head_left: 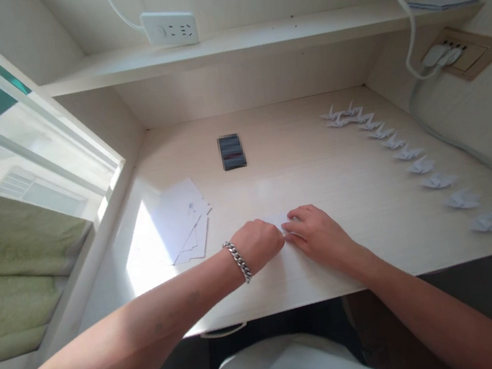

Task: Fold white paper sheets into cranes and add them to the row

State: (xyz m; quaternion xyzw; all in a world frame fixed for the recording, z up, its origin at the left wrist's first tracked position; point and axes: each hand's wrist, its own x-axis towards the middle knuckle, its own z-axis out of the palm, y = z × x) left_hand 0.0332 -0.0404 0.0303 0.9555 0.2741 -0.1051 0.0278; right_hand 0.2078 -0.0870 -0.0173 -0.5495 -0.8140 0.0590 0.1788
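Observation:
At the front middle of the desk, a small piece of white paper [281, 221] lies between my two hands, mostly covered by them. My left hand [259, 243], with a silver chain bracelet on the wrist, is curled closed at the paper's left side. Close against it, my right hand [320, 230] has its thumb and fingertips bent onto the paper's right side. The paper's folds are too faint and too hidden to make out. Along the desk's right side stands a curved row of several folded white paper cranes [407, 151].
Loose white paper sheets [177, 219] lie at the left, partly in sunlight. A dark blurred rectangular object [232, 151] rests farther back. Above runs a shelf [243, 39] with a power strip [169, 28]. White cables [410, 30] hang by the wall socket [469, 55] at right.

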